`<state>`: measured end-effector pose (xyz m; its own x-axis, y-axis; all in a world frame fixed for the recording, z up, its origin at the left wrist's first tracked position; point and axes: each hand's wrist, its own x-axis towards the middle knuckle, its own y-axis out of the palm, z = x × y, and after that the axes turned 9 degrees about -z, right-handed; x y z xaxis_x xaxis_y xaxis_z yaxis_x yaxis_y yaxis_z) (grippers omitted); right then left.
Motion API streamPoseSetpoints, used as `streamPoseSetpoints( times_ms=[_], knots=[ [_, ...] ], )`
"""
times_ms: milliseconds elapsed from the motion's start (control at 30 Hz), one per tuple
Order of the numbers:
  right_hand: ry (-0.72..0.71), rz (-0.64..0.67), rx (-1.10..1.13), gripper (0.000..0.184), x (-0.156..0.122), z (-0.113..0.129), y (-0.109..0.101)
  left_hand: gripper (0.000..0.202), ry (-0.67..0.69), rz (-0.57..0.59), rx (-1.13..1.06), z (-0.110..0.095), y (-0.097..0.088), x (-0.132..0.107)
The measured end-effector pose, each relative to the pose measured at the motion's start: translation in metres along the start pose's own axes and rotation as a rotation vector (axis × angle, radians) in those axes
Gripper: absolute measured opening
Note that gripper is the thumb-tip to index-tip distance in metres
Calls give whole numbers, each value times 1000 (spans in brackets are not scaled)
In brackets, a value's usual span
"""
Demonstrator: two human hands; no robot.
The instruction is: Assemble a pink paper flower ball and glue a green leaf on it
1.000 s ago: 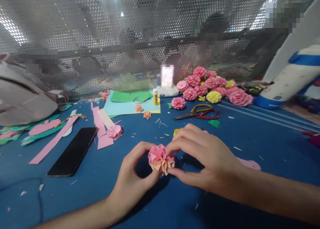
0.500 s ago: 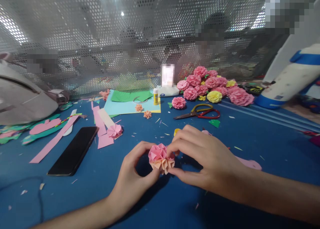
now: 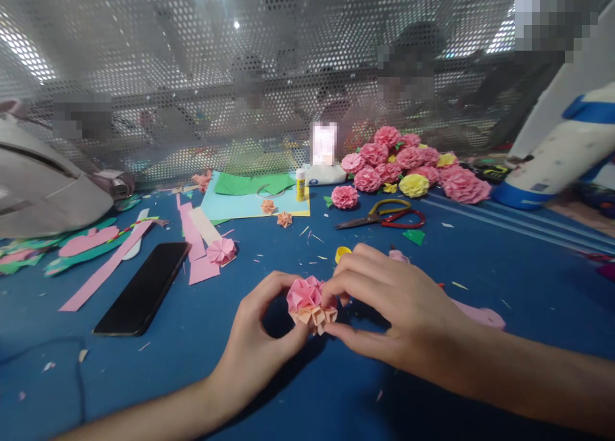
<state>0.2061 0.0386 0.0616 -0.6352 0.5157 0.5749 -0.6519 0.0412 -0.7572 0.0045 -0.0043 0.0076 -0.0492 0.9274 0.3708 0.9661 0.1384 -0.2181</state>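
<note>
Between my two hands is a small folded paper flower (image 3: 310, 300), pink on top with a peach layer beneath. My left hand (image 3: 262, 329) pinches it from the left, thumb at the lower edge and forefinger at the back. From the right, my right hand (image 3: 379, 306) grips the same flower between thumb and fingers. Just beyond my right hand lies a yellow ring-shaped cap (image 3: 343, 254). A pink folded paper flower (image 3: 221, 252) rests on paper strips (image 3: 204, 271) to the left. Two small peach paper flowers (image 3: 284, 219) sit farther back.
A black phone (image 3: 141, 290) lies at left, near a pale bag (image 3: 43, 178). Scissors (image 3: 375, 219), a glue stick (image 3: 300, 184) and a heap of pink and yellow paper flowers (image 3: 384, 162) are at the back. A bottle (image 3: 552, 152) leans at right. Paper scraps dot the blue table (image 3: 158, 390).
The view has shifted very slightly. Both hands keep their hold on the paper flower in nearly the same place.
</note>
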Motion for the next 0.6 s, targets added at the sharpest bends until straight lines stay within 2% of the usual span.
streamPoseSetpoints(
  times_ms=[600],
  knots=[
    [37, 10, 30, 8, -2, 2, 3, 15, -20, 2, -10, -1, 0, 2]
  ],
)
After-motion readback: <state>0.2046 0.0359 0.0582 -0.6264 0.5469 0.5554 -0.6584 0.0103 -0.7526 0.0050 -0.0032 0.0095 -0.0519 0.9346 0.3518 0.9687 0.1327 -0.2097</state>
